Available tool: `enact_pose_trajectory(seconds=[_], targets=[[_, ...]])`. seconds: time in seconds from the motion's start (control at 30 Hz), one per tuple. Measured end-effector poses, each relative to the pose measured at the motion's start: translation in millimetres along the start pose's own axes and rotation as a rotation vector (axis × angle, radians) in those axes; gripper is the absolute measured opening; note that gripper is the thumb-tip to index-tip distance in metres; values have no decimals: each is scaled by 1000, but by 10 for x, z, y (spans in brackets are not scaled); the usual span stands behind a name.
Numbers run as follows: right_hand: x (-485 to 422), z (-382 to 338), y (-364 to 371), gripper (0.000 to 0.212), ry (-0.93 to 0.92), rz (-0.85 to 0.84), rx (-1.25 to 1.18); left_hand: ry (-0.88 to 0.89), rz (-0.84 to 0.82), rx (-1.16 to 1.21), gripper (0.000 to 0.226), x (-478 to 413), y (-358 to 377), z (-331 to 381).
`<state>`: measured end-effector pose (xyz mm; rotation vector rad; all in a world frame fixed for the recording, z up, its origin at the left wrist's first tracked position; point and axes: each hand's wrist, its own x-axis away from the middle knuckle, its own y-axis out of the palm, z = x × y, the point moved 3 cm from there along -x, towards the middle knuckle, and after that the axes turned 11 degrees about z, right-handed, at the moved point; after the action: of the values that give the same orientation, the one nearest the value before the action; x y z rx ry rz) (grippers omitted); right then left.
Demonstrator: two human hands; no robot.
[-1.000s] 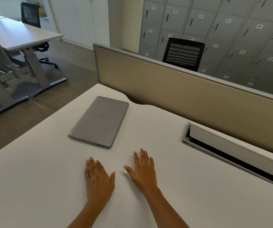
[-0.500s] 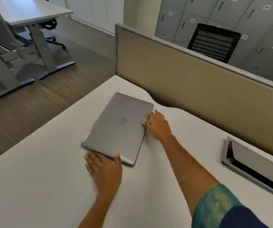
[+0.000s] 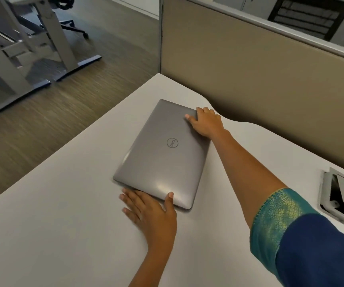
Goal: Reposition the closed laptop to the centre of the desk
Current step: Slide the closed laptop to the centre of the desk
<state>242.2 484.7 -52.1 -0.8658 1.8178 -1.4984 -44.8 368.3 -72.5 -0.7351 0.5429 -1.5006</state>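
Note:
A closed grey laptop [image 3: 162, 154] with a round logo on its lid lies on the white desk [image 3: 63, 224], near the desk's far left corner. My left hand [image 3: 152, 212] is at the laptop's near edge, thumb on top of the lid and fingers flat on the desk beside it. My right hand [image 3: 207, 121] grips the far right corner, thumb on the lid and fingers curled over the edge. A blue sleeve with a teal and gold cuff covers my right upper arm.
A beige partition [image 3: 260, 65] runs along the desk's far side. A cable tray opening [image 3: 341, 195] is cut into the desk at the right. Left of the desk is wood floor with another desk's legs [image 3: 49, 38]. A black chair [image 3: 307, 17] stands behind the partition.
Both hands went from lying flat on the desk to the laptop's near edge and far right corner. My right thumb now rests on the lid. The camera has moved closer.

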Motion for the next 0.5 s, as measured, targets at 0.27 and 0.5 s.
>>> enact_pose_trajectory(seconds=[0.27, 0.5], targets=[[202, 426, -64, 73, 144, -84, -127, -87, -75, 310, 93, -66, -136, -117], [1108, 1039, -197, 64, 351, -22, -247, -197, -130, 390, 78, -49, -255, -127]])
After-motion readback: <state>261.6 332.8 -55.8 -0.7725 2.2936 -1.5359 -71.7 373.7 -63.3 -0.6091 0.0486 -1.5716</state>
